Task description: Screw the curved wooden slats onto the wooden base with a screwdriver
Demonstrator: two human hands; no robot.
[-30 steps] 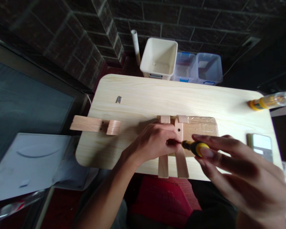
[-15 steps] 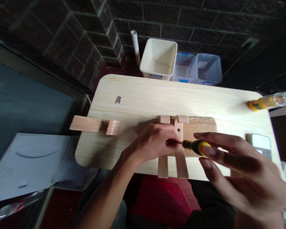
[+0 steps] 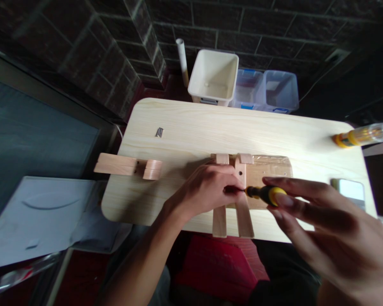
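Seen from the head camera, the left hand [image 3: 204,191] lies curled over a small wooden assembly [image 3: 241,174], its fingers bunched at a narrow upright slat. Whether they grip the slat or the tool beside it is hard to tell. The right hand [image 3: 325,225] is blurred, with its fingers spread and their tips on the yellow-and-black handle of a screwdriver [image 3: 266,195], which lies level with its shaft running to the left hand.

The assembly sits on a pale pine desk [image 3: 178,127], over a drilled board [image 3: 270,170] with a clear film on it. Two wooden strips [image 3: 219,221] run from it toward the desk's near edge. Further left, a jointed wooden piece [image 3: 115,165] overhangs the desk's edge, and a few small metal screws [image 3: 159,132] lie in a tiny cluster. At the right are a phone [image 3: 347,189] and a yellow-capped clear tube [image 3: 364,136], which reaches past the desk's edge.

Beyond the desk stand a cream plastic tub [image 3: 213,76], two clear bins [image 3: 263,90] and a white cardboard tube [image 3: 181,59], all against a dark brick wall [image 3: 83,42]. To the left are a glass panel [image 3: 28,127] and a white sheet [image 3: 47,216]. A red seat [image 3: 213,272] shows below the desk.
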